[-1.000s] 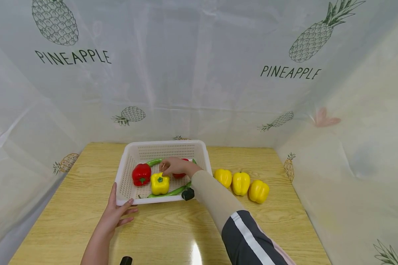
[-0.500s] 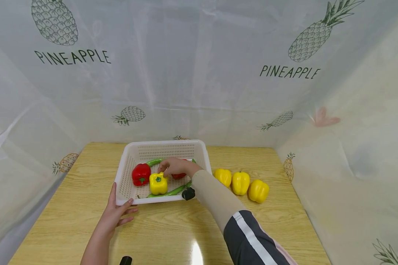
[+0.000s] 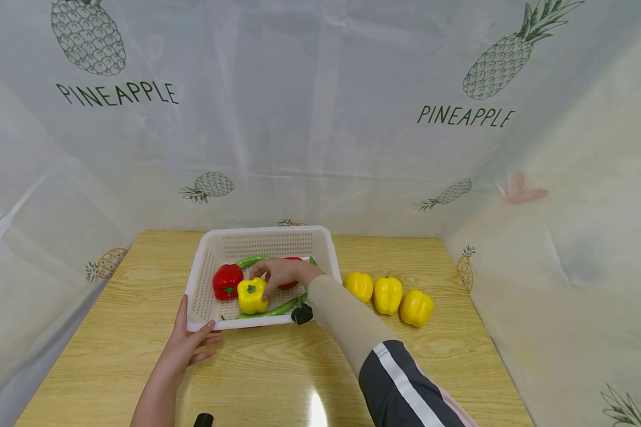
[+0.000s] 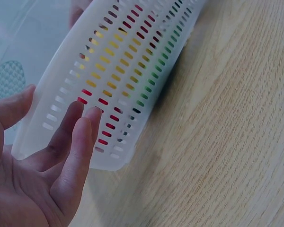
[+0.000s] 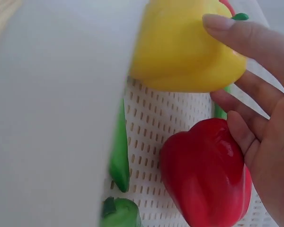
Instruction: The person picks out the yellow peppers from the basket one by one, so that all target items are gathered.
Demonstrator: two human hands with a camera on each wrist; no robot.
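Note:
A white perforated plastic basket (image 3: 202,305) stands on the table; the left hand (image 3: 184,344) holds its near left corner, thumb (image 4: 23,105) on one side and fingers against the front wall. Inside the basket, a yellow bell pepper (image 3: 252,296) stands with its stem up. The right hand (image 3: 282,273) grips that pepper from the right, thumb (image 5: 222,22) on its side and fingers partly hidden behind it. A red bell pepper (image 3: 227,281) sits just left of the yellow one. Another red bell pepper (image 5: 206,172) lies under the right hand, partly covered in the head view.
Long green peppers (image 3: 283,308) lie along the basket's front and back. Right of the basket, three yellow bell peppers (image 3: 387,295) stand in a slanting row on the wooden table (image 3: 267,373). Pineapple-printed sheeting (image 3: 278,118) hangs behind and at both sides.
The yellow bell pepper in the basket has shifted slightly left, closer to the red one, with the right hand. The right thumb now sits lower on its side. The left hand stays put.

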